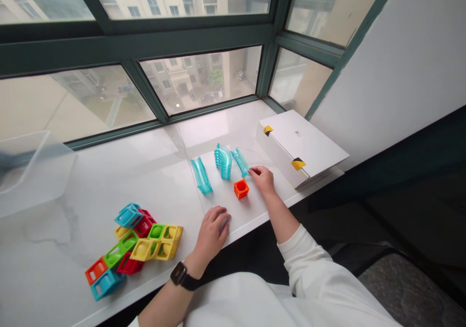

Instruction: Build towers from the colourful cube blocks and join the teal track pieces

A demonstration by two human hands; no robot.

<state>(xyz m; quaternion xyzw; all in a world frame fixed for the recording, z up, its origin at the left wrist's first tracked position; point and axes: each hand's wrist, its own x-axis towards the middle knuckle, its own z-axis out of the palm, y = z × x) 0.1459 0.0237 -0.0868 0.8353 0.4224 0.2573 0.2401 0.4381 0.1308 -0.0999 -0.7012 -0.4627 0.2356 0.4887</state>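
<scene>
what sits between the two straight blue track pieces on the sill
The curved blue track piece, between the left straight track and the right straight track, whose near end the right hand touches. The head view shows it.

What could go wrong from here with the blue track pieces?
The right hand touches the end of a blue track piece; pulling it could knock the curved piece beside it or the orange cube. The cube cluster lies near the front edge of the sill, so the left hand might nudge it off.
</scene>
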